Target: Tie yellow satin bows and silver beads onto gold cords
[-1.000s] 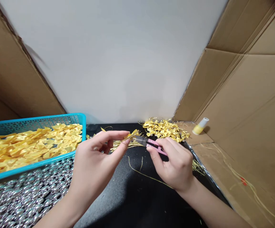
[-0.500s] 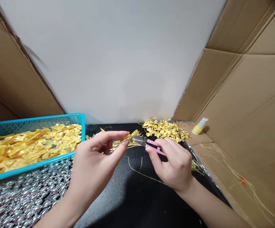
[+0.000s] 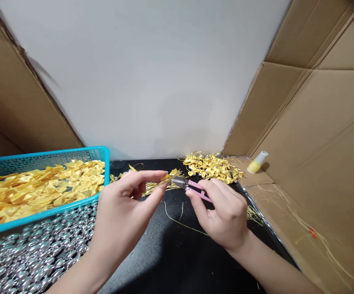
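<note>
Between thumb and forefinger, my left hand (image 3: 128,204) pinches a yellow ribbon bow (image 3: 166,178) with thin gold strands; the fingers cover much of it. My right hand (image 3: 224,208) grips pink thread snips (image 3: 197,191) whose dark blades point left. The blade tips meet the strands at the bow's right side; whether they close on a strand is hard to make out. Behind the hands lies a bundle of gold ties (image 3: 155,187) on the black table (image 3: 177,261). A heap of finished-looking yellow bows (image 3: 212,166) with gold ties sits beyond my right hand.
A turquoise basket (image 3: 107,163) of yellow bows stands at the left. Many silver beads (image 3: 48,249) lie before it. A white-and-yellow thread cone (image 3: 257,162) and loose cords (image 3: 302,222) are on the right. Cardboard panels (image 3: 320,122) and a white wall (image 3: 164,73) enclose the table.
The snips have shifted slightly, their handles looking a little wider apart. My left hand and the bow have moved marginally right; everything else stays put.
</note>
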Tool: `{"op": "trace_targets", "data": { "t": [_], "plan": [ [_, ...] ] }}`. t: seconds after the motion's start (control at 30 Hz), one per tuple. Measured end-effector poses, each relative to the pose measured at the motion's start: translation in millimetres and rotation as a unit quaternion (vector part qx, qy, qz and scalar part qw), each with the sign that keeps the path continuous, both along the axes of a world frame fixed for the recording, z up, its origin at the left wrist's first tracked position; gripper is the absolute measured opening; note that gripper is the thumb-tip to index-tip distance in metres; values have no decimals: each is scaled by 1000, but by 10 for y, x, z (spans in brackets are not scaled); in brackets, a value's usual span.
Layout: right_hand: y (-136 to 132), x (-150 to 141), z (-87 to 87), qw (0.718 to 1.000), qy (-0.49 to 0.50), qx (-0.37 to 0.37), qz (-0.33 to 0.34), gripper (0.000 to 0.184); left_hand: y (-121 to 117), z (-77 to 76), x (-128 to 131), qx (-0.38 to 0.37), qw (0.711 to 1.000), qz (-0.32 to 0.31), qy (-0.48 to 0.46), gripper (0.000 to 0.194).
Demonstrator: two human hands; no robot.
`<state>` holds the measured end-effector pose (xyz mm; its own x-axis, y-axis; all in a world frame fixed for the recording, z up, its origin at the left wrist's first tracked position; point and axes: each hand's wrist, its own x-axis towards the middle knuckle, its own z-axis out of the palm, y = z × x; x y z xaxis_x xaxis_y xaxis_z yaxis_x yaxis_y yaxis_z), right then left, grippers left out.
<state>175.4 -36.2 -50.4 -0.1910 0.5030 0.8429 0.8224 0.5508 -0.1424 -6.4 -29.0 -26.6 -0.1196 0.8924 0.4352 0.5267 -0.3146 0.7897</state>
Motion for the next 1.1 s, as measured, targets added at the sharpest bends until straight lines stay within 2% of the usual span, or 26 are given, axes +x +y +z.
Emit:
{"op": "trace_targets", "data": {
  "t": [0.5,0.93,1.1],
  "plan": [
    [24,-11,-12,995,53,-78,32,17,10,-40,-6,14,1000,-2,10,12],
    [38,-2,-1,996,53,-62,31,19,28,-7,-8,-14,1000,8,17,17],
    [34,48,68,992,82,-70,61,15,60,5,-39,-50,998,4,-30,22]
  ]
}}
